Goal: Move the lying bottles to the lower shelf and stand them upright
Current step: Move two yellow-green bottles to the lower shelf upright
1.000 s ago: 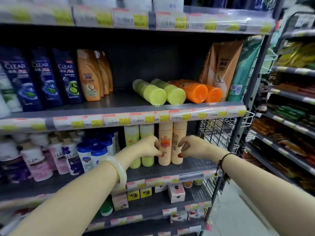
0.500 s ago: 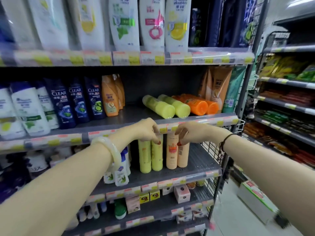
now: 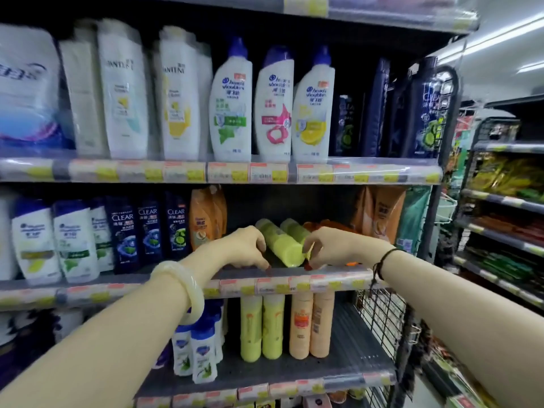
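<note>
Two yellow-green bottles lie on the middle shelf [image 3: 176,279], the near lying green bottle [image 3: 284,247] pointing its cap at me and a second green one [image 3: 295,228] behind it. My left hand [image 3: 245,248] is at the near bottle's left side and my right hand [image 3: 332,247] at its right, fingers curled down to the shelf edge, gripping nothing. Lying orange bottles [image 3: 328,223] are mostly hidden behind my right hand. On the lower shelf [image 3: 356,351] stand two green bottles [image 3: 262,328] and two peach bottles [image 3: 310,326].
Dark shampoo bottles [image 3: 148,231] and orange bottles [image 3: 203,219] stand left of the lying ones, refill pouches [image 3: 379,213] to the right. Small white bottles [image 3: 195,354] stand on the lower shelf's left. A wire basket [image 3: 382,313] hangs at the shelf's right end.
Both hands have risen from the upright peach bottles on the lower shelf to the lying green bottle on the middle shelf. The camera has tilted upward.
</note>
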`<state>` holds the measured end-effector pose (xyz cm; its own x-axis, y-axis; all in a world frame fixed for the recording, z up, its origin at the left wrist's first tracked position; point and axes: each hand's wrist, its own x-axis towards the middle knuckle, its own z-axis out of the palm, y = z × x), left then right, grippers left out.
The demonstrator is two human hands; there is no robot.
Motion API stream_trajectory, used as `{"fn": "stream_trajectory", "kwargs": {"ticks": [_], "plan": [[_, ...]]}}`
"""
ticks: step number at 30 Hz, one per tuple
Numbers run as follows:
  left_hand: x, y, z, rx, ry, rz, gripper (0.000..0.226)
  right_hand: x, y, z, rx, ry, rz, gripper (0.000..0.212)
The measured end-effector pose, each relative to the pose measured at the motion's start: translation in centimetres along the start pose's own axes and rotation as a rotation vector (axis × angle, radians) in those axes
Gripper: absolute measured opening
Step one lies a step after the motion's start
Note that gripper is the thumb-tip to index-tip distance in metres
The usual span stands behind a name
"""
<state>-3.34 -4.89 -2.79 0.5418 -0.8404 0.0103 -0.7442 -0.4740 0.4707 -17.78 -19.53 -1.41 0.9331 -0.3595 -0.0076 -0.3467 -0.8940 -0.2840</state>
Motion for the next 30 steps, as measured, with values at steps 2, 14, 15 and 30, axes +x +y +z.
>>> {"fn": "stream_trajectory", "kwargs": {"ticks": [2,14,15,30], "plan": [[0.9,0.5,-0.5,-0.011,-0.003,-0.020,0.053,0.8,0.5,-1.0,0.026,0.003,0.000,0.047],[6.3,1.9,0.8,-0.070,0.026,-0.111,0.058,5.9,4.8,-1.8,0.028,0.057,0.011,0.048],[6.7,1.8,1.0,-0.087,0.035,-0.127,0.060,6.3,5.1,-1.8,0.031,0.058,0.002,0.044],[10.0,0.4,4.1,-0.586,0.045,-0.188,0.075,9.6,7.6,-0.5,-0.005,0.072,-0.014,0.040]]}}
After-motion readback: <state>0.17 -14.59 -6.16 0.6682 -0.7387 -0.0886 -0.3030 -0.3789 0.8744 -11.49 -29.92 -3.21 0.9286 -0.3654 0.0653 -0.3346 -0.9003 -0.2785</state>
